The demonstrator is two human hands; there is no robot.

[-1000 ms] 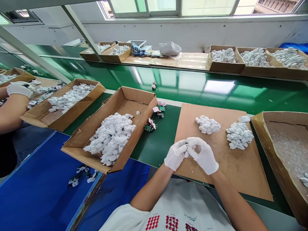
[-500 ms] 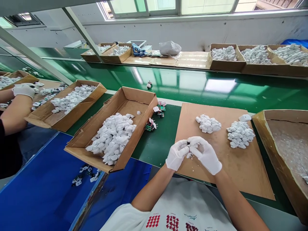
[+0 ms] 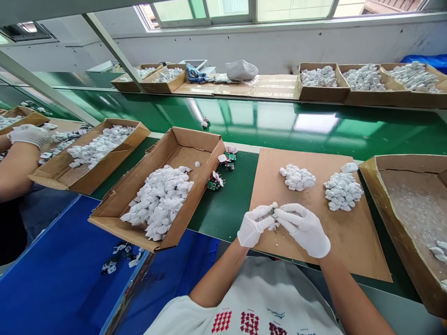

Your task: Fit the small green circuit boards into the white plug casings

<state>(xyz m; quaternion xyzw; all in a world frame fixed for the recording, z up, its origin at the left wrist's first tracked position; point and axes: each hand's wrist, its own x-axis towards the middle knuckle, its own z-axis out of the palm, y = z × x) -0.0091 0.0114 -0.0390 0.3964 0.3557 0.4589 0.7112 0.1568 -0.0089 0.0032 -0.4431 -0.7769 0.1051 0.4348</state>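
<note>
Both my hands wear white gloves and meet above the front of a cardboard sheet (image 3: pixel 324 246). Between the fingertips is a small circuit board with white parts (image 3: pixel 273 212), mostly covered by the gloves. My left hand (image 3: pixel 253 226) pinches it from the left. My right hand (image 3: pixel 304 230) grips it from the right, fingers bent together. Beyond them on the sheet lie two piles of small white pieces, a left pile (image 3: pixel 297 177) and a right pile (image 3: pixel 343 191). A single larger white piece (image 3: pixel 349 167) lies behind the right pile.
A cardboard box of white pieces (image 3: pixel 216 151) stands to my left, loose green circuit boards (image 3: pixel 214 180) beside it. Another box (image 3: pixel 372 172) borders the sheet on the right. At far left a co-worker's gloved hand (image 3: pixel 28 135) is near more boxes. One small part (image 3: pixel 205 123) sits on the green belt.
My right hand has shifted slightly right and down, its fingers straighter. The small board stays between my fingertips, now more upright. The whole view has moved a little.
</note>
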